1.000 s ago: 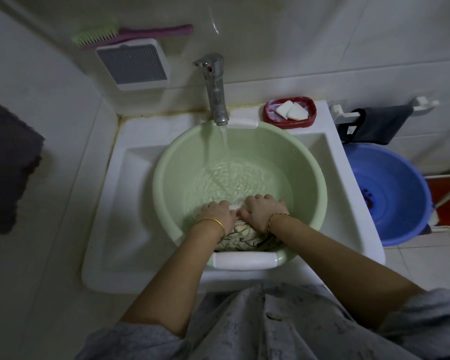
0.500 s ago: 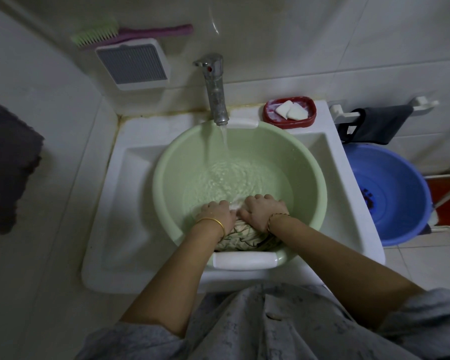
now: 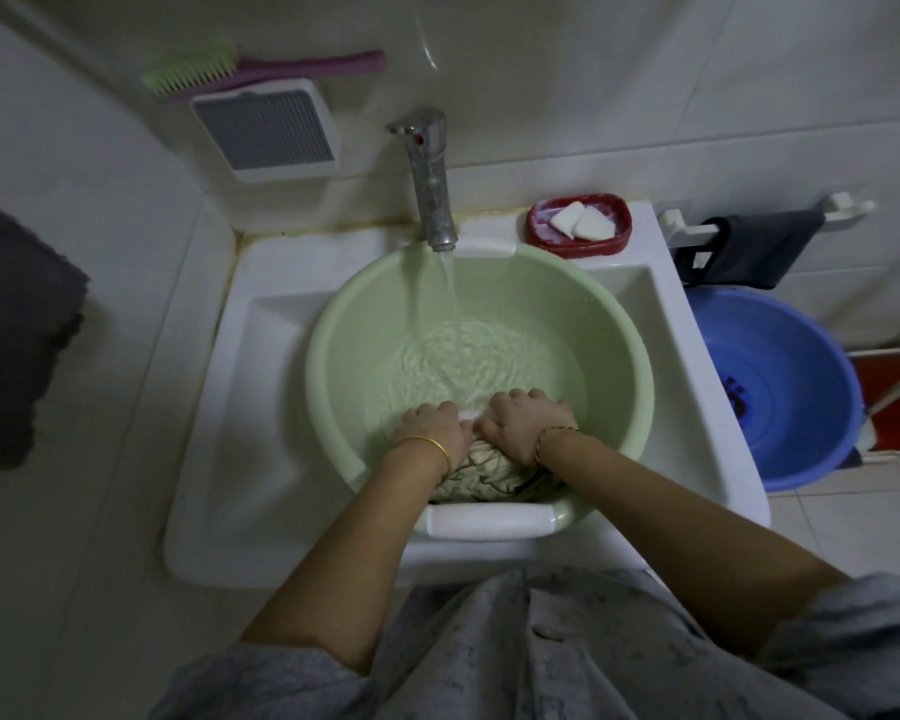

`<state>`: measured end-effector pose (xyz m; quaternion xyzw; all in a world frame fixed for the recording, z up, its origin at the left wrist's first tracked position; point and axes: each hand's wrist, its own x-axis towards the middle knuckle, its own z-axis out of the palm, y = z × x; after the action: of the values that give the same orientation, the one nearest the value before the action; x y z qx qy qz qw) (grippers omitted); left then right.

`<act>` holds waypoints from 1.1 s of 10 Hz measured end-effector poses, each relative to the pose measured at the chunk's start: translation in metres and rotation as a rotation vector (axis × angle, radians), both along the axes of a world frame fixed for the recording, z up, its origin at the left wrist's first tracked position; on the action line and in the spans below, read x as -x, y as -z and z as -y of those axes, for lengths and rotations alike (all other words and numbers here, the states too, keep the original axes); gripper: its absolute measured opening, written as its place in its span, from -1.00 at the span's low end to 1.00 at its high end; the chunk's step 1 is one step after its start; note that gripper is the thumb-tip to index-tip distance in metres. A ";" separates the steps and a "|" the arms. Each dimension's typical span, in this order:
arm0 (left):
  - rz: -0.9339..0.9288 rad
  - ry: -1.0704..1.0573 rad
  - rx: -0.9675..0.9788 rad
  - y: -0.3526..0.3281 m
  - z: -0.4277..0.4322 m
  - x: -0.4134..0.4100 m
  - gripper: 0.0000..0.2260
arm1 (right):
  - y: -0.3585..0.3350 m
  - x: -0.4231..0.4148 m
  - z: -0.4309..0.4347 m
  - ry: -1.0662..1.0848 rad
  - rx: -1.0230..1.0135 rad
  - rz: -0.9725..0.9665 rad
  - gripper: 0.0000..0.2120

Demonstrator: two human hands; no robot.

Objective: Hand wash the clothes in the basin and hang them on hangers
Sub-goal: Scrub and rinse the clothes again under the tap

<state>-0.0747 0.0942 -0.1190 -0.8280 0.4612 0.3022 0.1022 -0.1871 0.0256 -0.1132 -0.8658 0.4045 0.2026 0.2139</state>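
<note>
Green basin (image 3: 625, 324) against sink (image 3: 707, 407) rim

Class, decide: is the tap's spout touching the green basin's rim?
Apart. The head view shows the tap ending above the green basin, water falling across the gap.

Green basin (image 3: 333, 324), centre, smooth glossy plastic; tap (image 3: 432, 189) above it dull spotted metal; patterned cloth (image 3: 489, 475) wet and wrinkled; wall tiles (image 3: 593, 70) glossy; towel (image 3: 11, 330), left edge, rough matt.

Both hands (image 3: 481, 426) on cloth (image 3: 489, 472), basin (image 3: 333, 366)
</note>
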 end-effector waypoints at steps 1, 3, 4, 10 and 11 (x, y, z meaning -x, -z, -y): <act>0.001 -0.005 0.008 -0.001 0.000 0.001 -0.60 | -0.001 0.000 0.000 0.005 -0.002 0.006 -0.54; -0.002 -0.007 0.003 -0.001 0.000 0.001 -0.60 | -0.001 0.000 0.000 0.007 -0.001 0.003 -0.54; -0.011 -0.011 0.004 -0.002 0.000 0.000 -0.59 | -0.001 0.000 0.000 0.007 -0.001 0.003 -0.54; -0.003 -0.009 0.004 0.002 0.000 -0.001 -0.59 | 0.000 0.000 -0.001 0.004 0.001 -0.005 -0.54; 0.007 0.001 0.004 0.002 0.000 -0.001 -0.59 | 0.000 0.000 0.000 0.005 -0.004 0.001 -0.53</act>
<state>-0.0741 0.0945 -0.1209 -0.8290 0.4617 0.2985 0.1022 -0.1872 0.0259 -0.1134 -0.8645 0.4063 0.2022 0.2161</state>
